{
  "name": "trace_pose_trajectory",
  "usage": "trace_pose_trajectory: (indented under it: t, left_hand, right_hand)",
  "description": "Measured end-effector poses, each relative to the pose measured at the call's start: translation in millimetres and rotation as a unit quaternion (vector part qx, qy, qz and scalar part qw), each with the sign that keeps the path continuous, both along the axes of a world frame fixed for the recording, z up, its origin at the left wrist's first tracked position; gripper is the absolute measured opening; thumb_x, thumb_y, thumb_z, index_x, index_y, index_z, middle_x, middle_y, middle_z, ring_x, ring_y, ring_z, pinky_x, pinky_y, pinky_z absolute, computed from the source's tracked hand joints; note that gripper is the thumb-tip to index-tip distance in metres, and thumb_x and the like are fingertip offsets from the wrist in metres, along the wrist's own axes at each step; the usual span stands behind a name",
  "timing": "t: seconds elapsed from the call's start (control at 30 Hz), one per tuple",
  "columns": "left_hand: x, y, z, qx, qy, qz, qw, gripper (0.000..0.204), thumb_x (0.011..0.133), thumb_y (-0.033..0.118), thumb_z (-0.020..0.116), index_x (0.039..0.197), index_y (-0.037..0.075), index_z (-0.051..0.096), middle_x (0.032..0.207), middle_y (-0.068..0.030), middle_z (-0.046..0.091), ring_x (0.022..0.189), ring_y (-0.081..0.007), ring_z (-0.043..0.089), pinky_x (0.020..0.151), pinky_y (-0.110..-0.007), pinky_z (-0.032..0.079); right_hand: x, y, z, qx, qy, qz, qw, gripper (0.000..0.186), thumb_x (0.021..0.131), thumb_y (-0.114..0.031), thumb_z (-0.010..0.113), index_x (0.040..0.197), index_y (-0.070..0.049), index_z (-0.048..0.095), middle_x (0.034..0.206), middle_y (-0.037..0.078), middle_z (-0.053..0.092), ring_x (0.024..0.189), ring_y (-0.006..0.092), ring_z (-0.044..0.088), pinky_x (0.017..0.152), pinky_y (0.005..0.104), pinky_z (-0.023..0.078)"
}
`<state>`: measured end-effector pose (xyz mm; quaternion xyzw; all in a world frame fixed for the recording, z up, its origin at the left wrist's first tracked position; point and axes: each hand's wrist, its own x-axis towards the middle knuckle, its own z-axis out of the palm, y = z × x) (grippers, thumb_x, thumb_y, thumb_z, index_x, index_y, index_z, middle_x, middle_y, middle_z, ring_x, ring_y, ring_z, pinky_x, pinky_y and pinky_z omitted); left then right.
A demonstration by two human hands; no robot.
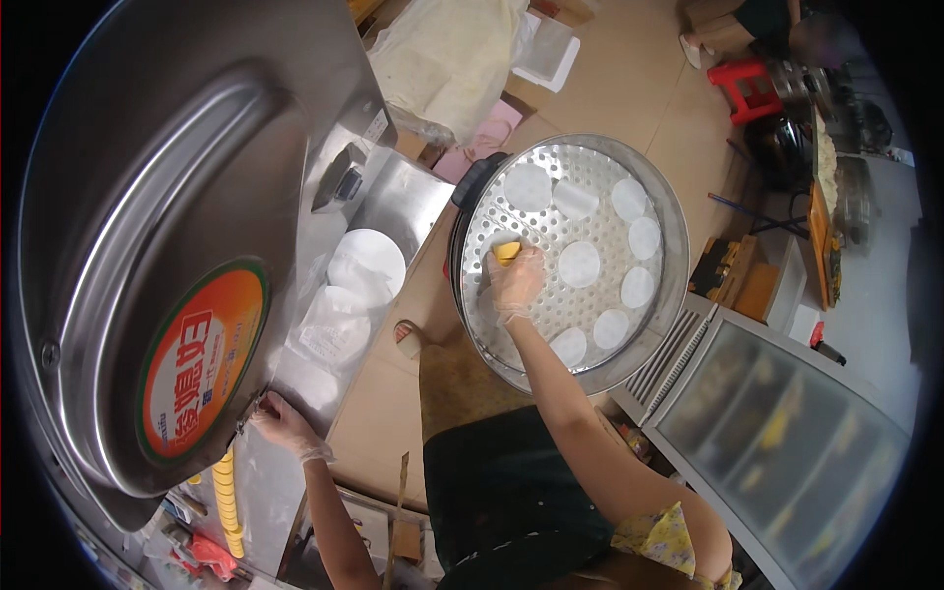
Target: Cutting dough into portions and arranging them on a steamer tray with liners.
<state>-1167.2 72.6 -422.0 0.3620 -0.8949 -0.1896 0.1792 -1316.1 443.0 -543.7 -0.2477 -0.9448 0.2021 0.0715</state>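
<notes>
- The fingers of the right hand [518, 280] are closed on a small yellow lump [507, 252]. The fingers of the left hand [285, 430] are bent at a small metal bit [260, 403] on the edge of a machine; I cannot tell if they grip it. Both hands wear thin see-through gloves.
- The biggest thing is that shiny silver machine [98, 128] on the left. It has an orange and red sticker [205, 359] with a green edge.
- At the lower right is a big case [782, 442] with a cloudy lid. Yellow shapes show through it, but they are blurry.
- The metal worktop [311, 379] runs beside the machine.
- A big round pan [677, 320] is in the middle. Its flat bottom is full of little holes. The yellow lump is in the pan's left part, between the fingers.
- A crumpled pale sheet [442, 74] is near the top.
- A red stool [739, 87] is at the top right, near another person.
- A long row of yellow pieces [226, 497] lies at the lower left.
- A pile of white rounds [372, 264] sits on the worktop, near a crinkly clear bag [332, 324].
- White paper circles [578, 265] lie spread out in the pan. One near the top is curled.
</notes>
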Motion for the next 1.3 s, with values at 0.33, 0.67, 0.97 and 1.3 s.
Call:
trace_pose_trajectory:
  t: [0.33,0.67,0.97,1.3]
  left_hand:
    - [-4,4,2,0.04,0.018,0.027,0.999,0.022,0.092,0.002,0.059,0.113,-0.001,0.061,0.102,-0.0111,0.062,0.091,-0.0212,0.06,0.084,-0.032,0.05]
    - [-7,9,5,0.026,-0.006,0.046,0.999,0.022,0.092,0.003,0.059,0.114,0.0,0.062,0.102,-0.0099,0.063,0.091,-0.0194,0.06,0.083,-0.031,0.05]
    - [5,31,4,0.005,0.059,0.018,0.998,0.022,0.093,0.006,0.06,0.113,-0.001,0.057,0.1,-0.0082,0.058,0.092,-0.0191,0.055,0.084,-0.032,0.046]
    - [-74,297,-14,0.414,0.058,-0.211,0.884,0.018,0.085,0.001,0.068,0.102,0.004,0.062,0.091,-0.0081,0.066,0.071,-0.0178,0.061,0.066,-0.029,0.049]
  right_hand:
    - [-5,-10,4,-0.036,0.006,-0.012,0.999,0.052,0.071,-0.027,0.08,0.112,-0.005,0.058,0.102,0.015,0.059,0.097,0.034,0.058,0.085,0.0446,0.045]
    - [-5,-6,4,-0.047,-0.023,-0.049,0.997,0.059,0.071,-0.029,0.081,0.118,-0.003,0.057,0.103,0.017,0.059,0.097,0.0358,0.058,0.087,0.0448,0.046]
    - [18,53,19,-0.093,0.074,0.017,0.993,0.052,0.085,-0.021,0.069,0.128,0.003,0.053,0.107,0.022,0.06,0.099,0.0354,0.059,0.086,0.0419,0.048]
    - [-17,126,27,-0.202,0.048,-0.089,0.974,0.037,0.09,-0.015,0.064,0.121,0.004,0.057,0.098,0.014,0.065,0.088,0.021,0.064,0.079,0.033,0.051]
